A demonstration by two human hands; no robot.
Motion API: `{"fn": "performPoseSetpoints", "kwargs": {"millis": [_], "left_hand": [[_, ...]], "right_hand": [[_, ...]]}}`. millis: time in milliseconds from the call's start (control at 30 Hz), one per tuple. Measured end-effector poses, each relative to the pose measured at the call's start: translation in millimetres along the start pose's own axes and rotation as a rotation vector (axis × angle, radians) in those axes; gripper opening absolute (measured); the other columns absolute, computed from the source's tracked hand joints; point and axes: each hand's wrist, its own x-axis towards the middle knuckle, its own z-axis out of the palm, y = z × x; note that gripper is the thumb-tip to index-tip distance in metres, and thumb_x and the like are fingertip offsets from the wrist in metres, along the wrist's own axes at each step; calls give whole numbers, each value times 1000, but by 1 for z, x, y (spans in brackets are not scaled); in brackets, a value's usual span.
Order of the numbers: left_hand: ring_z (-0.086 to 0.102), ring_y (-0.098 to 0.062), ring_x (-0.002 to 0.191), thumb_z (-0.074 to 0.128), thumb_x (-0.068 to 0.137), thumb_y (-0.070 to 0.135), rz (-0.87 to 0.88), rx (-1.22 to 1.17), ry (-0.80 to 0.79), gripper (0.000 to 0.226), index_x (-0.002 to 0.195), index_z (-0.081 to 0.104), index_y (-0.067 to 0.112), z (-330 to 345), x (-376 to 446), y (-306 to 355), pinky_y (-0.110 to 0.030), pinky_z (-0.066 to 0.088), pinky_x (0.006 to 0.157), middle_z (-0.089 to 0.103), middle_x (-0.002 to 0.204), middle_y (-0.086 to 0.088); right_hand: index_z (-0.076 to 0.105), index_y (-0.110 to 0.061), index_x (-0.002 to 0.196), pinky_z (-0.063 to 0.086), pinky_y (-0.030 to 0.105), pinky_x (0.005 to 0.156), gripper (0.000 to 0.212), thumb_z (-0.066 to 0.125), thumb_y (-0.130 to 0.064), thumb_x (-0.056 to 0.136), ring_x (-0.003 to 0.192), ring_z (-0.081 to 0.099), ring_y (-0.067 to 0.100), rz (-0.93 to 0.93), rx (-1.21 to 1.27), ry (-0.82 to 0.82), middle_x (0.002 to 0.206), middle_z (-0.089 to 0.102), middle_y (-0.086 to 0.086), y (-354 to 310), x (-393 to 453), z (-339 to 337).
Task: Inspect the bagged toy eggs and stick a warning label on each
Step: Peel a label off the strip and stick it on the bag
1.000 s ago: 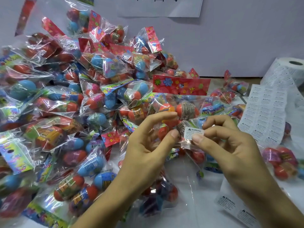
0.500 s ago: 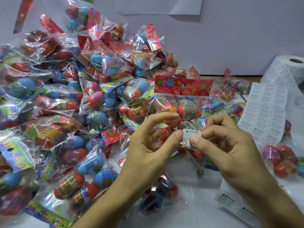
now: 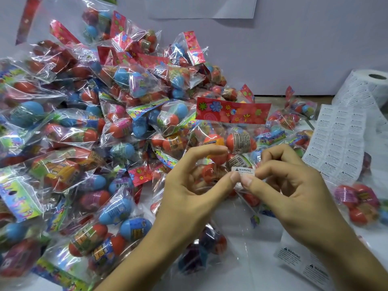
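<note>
I hold one clear bag of toy eggs (image 3: 235,141) upright in front of me; it has a red flowered header card (image 3: 233,112) and orange eggs inside. My left hand (image 3: 195,185) grips the bag from the left, fingers curled round it and thumb on its front. A small white warning label (image 3: 243,171) lies on the bag's front. My right hand (image 3: 287,185) pinches the bag at the label, thumb tip on the label's lower edge beside my left thumb.
A big heap of bagged toy eggs (image 3: 94,133) fills the left half of the table up to the back wall. A roll of warning labels (image 3: 369,87) stands at the right, its strip (image 3: 336,143) hanging down. Loose bags (image 3: 361,204) lie at the right.
The label has come down against the bag's front, and both thumbs have drawn together at its lower edge. The bag stays where it was.
</note>
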Motion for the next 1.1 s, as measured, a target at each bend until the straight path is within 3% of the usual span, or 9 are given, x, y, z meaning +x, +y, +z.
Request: {"fn": "performPoseSetpoints", "kwargs": {"millis": [267, 433, 633, 833, 1000, 1100], "left_hand": [[69, 6, 89, 75, 84, -3, 54, 55, 26, 33, 107, 67, 18, 3, -1, -2, -7, 52, 76, 72, 97, 22], [70, 0, 89, 78, 84, 0, 47, 47, 53, 32, 106, 70, 22, 2, -1, -3, -12, 54, 74, 71, 103, 13], [70, -4, 89, 79, 84, 3, 17, 41, 66, 33, 107, 72, 27, 2, -2, -4, -15, 54, 76, 71, 107, 9], [70, -4, 82, 79, 83, 2, -5, 15, 57, 33, 106, 73, 25, 3, -1, -6, -15, 55, 74, 71, 103, 6], [70, -6, 82, 79, 83, -3, -15, 17, 59, 35, 105, 74, 24, 3, -1, -8, -16, 55, 73, 71, 99, 8], [71, -5, 82, 77, 83, -3, -9, 4, 60, 34, 105, 73, 21, 3, -1, -8, -16, 56, 73, 73, 97, 11]], "right_hand": [[70, -33, 65, 35, 17, 56, 25, 69, -58, 69, 60, 45, 5, 48, -33, 36, 89, 48, -6, -1, 0, 1], [72, -33, 63, 33, 14, 53, 26, 85, -53, 72, 56, 46, 0, 93, -70, 62, 87, 49, -6, -2, 0, 0], [74, -31, 64, 33, 13, 50, 26, 70, -57, 65, 55, 48, 1, 117, -96, 78, 86, 49, -5, -5, 1, 1], [74, -32, 63, 32, 17, 61, 31, 68, -62, 60, 58, 49, 1, 179, -113, 58, 86, 49, -6, -6, 2, -2], [75, -32, 61, 33, 19, 62, 36, 67, -67, 56, 58, 51, 1, 202, -114, 62, 83, 49, -11, -10, 1, -3], [73, -31, 57, 35, 21, 66, 37, 70, -67, 54, 67, 52, 1, 239, -138, 70, 85, 50, -12, -8, 2, -6]]}}
